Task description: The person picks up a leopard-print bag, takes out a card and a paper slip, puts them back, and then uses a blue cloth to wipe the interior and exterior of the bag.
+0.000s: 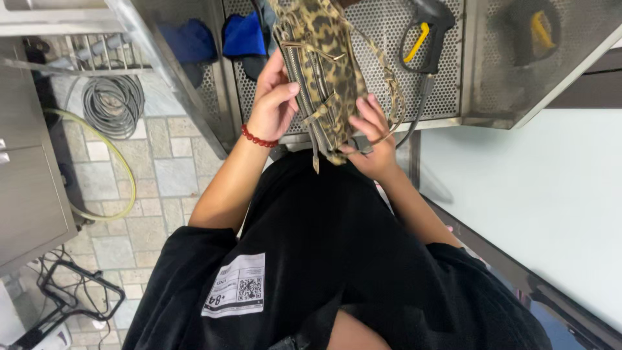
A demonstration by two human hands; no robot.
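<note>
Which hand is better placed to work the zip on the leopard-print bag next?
Probably the left hand: its thumb lies against the zip side of the leopard-print bag. The right hand grips the bag's lower edge, so it looks better suited to steadying.

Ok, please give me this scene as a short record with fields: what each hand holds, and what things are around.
left hand: left hand grips the upper side of the leopard-print bag, thumb across its zip edge
right hand: right hand supports the bag from below, fingers near its strap
wrist: red bead bracelet on the left wrist
behind the bag: perforated metal surface, spray gun with yellow trigger, blue cloth
floor: coiled grey hose, stone tiles
clothing: black garment
</note>
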